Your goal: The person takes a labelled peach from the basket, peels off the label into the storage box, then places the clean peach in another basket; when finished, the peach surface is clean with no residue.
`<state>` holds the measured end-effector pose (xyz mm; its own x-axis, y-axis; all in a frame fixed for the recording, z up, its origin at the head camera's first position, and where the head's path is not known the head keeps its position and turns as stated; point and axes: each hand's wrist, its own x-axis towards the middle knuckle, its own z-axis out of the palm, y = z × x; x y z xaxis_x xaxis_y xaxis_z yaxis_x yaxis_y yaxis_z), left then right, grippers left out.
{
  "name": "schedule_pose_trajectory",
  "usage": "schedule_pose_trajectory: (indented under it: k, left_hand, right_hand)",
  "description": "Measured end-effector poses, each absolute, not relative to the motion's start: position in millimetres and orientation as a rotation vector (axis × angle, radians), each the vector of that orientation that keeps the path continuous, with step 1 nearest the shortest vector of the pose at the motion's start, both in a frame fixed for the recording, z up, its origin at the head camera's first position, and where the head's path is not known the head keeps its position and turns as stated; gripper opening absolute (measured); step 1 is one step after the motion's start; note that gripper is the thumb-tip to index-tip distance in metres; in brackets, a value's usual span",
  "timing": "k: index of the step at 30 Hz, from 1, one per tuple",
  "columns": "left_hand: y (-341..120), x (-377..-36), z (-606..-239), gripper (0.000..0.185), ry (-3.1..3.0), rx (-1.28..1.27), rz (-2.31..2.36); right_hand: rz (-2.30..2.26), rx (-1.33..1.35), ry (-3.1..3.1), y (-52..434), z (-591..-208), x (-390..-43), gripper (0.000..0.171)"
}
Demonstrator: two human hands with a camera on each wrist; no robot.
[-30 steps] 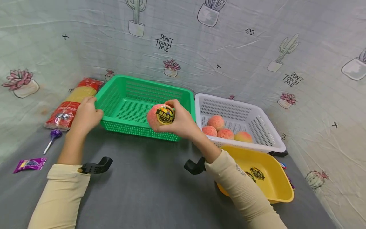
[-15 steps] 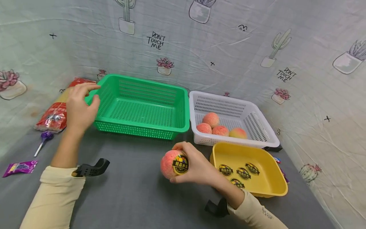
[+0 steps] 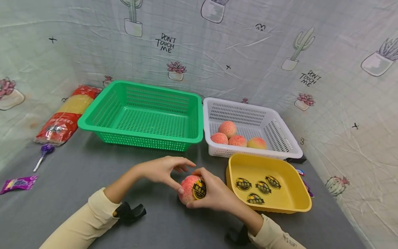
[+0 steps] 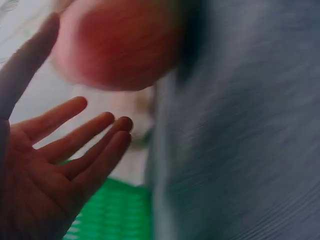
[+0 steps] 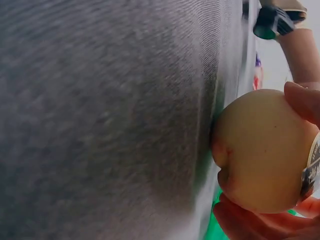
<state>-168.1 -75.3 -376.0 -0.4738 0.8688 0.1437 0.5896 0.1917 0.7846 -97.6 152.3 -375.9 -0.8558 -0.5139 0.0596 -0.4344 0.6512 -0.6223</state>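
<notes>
My right hand [image 3: 217, 192] grips a pink peach [image 3: 187, 191] low over the grey table, fingers on its far side and thumb on the near side. A round black-and-gold sticker [image 3: 199, 188] sits on the peach beside that palm. From the left comes my left hand [image 3: 162, 170], fingers spread, with its thumb tip right at the peach's side. Its fingers appear apart from the fruit in the left wrist view, where the peach [image 4: 120, 45] is blurred. The right wrist view shows the peach's pale yellowish side [image 5: 265, 150] with its stem dimple.
Behind the hands stands a green basket [image 3: 140, 133]; a white basket [image 3: 252, 103] beside it holds several peaches [image 3: 237, 141]. In the yellow tub [image 3: 289, 186] at right lie several round stickers [image 3: 263, 187]. Leftward are a red-and-yellow bag [image 3: 66, 114], a lollipop [image 3: 46, 149] and a purple packet [image 3: 19, 184].
My right hand has brought the peach from over the green basket down toward the table's front. My left hand has let go of the basket's rim and moved right to the peach.
</notes>
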Motion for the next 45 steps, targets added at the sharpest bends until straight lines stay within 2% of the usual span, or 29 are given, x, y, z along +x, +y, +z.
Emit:
schedule_pose_trajectory:
  k: [6,10,13,18,22,36,45]
  left_hand:
    - [-57.5,-166.8,-407.0,0.058,1.987,1.304,1.304]
    - [-51.3,-164.6,-417.4,0.053,1.92,1.327,1.385]
    - [-48.4,-161.9,-421.6,0.052,1.862,1.344,1.424]
    - [-45.6,-156.8,-425.7,0.053,1.819,1.35,1.48]
    - [-44.1,-153.2,-428.6,0.053,1.817,1.342,1.522]
    - [-37.2,-150.4,-433.5,0.053,1.837,1.332,1.514]
    - [-34.3,-153.4,-433.2,0.05,1.861,1.29,1.508]
  right_hand:
    - [-0.968,-0.783,2.748,164.5,-377.0,-92.6,0.078]
    - [-1.019,-0.819,2.698,179.1,-370.9,-85.3,0.076]
    - [-1.091,-0.899,2.645,189.3,-367.0,-80.7,0.062]
    - [-1.131,-1.077,2.665,198.7,-365.6,-76.0,0.028]
    - [-1.16,-1.185,2.687,202.4,-365.9,-73.5,0.015]
    - [-1.125,-1.268,2.677,210.7,-370.5,-73.3,0.018]
    - [-1.241,-1.18,2.654,230.5,-355.7,-65.4,0.016]
